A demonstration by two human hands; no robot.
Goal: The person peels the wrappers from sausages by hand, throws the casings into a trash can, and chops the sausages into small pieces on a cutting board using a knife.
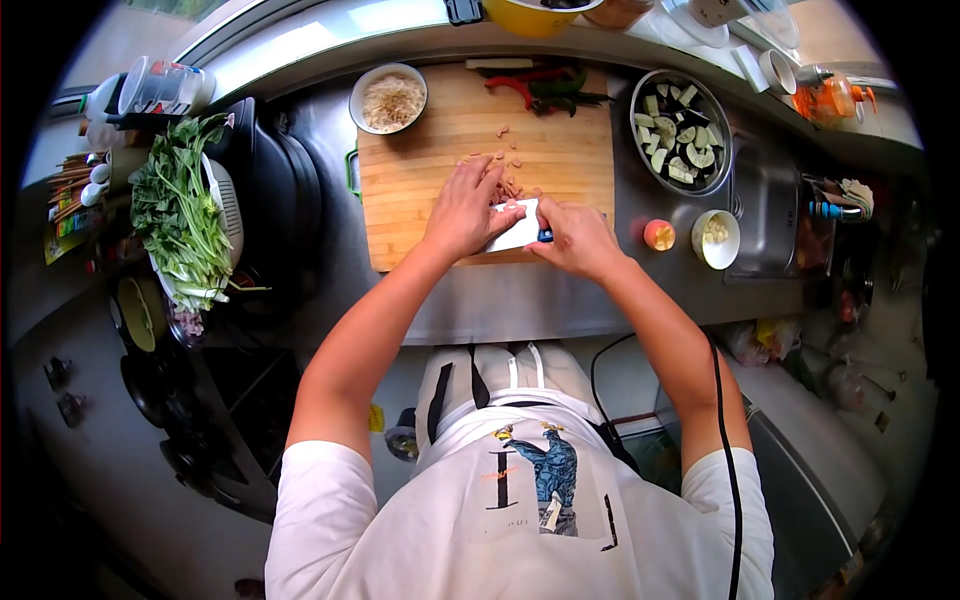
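My right hand [578, 240] is closed round the handle of a knife with a broad white blade [514, 230]; a bit of blue shows by the handle. The blade lies low over the near edge of the wooden cutting board [420, 180]. On its left side, my left hand [464, 208] rests with fingers stretched forward and the thumb against the blade. Small pinkish chopped pieces [510, 186] lie just beyond the blade, and a few are scattered farther up the board.
A bowl of pale shreds [392, 102] stands on the board's far left corner, red and green peppers [548, 90] at its far right. To the right are a bowl of cut eggplant [682, 135], a small bowl of garlic [716, 238] and a sink [768, 200]. Leafy greens [180, 205] sit left.
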